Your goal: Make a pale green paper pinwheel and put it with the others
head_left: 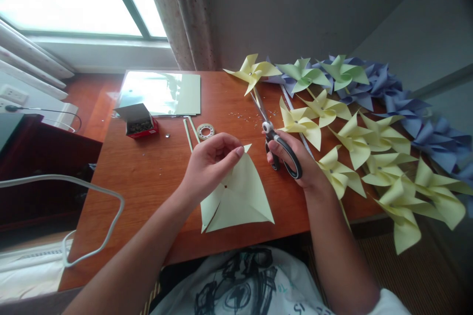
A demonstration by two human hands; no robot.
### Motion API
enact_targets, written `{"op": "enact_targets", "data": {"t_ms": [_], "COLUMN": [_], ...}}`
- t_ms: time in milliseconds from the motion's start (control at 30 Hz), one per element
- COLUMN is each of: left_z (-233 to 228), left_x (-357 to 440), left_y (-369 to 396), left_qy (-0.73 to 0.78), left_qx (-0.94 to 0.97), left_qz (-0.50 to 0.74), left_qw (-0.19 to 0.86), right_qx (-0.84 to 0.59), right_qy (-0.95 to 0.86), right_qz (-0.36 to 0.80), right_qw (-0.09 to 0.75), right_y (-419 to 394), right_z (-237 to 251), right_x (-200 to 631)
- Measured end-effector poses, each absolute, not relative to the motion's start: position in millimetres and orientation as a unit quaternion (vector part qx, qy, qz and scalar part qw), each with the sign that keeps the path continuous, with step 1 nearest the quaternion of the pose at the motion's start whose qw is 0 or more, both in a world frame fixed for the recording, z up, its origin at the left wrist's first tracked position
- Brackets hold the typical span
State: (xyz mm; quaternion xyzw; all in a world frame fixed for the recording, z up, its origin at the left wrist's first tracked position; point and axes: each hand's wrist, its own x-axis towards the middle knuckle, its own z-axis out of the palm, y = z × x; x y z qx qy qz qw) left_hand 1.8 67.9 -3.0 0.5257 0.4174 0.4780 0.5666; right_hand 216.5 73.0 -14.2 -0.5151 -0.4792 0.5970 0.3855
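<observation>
A pale yellow-green paper square lies near the table's front edge, with slits cut in from its corners and a small hole near its middle. My left hand is closed over its far part, thumb and fingers pinching the paper by the far corner. To the right of the sheet, my right hand is closed around the black and white handles of a pair of scissors. The blades point away from me and are almost together, apart from the paper. My left fingers hide part of the sheet's far edge.
Yellow pinwheels, green pinwheels and blue pinwheels crowd the right side. At left are a red box of tacks and a paper stack. A tape roll and paper sticks lie beyond my left hand.
</observation>
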Motion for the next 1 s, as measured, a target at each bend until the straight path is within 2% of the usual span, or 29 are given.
{"op": "enact_targets", "data": {"t_ms": [633, 767, 1000], "left_z": [-3, -3, -1], "left_x": [2, 2, 2], "left_y": [68, 68, 68], "left_qy": [0.436, 0.435, 0.436], "left_qx": [0.526, 0.528, 0.53], "left_qz": [0.469, 0.469, 0.464], "left_qw": [0.559, 0.559, 0.56], "right_qx": [-0.516, -0.547, -0.614], "right_qy": [-0.478, -0.563, -0.689], "right_qz": [0.589, 0.489, 0.25], "right_qw": [0.398, 0.38, 0.293], "right_y": [74, 70, 58], "right_z": [-15, -18, -15], "right_x": [210, 208, 200]}}
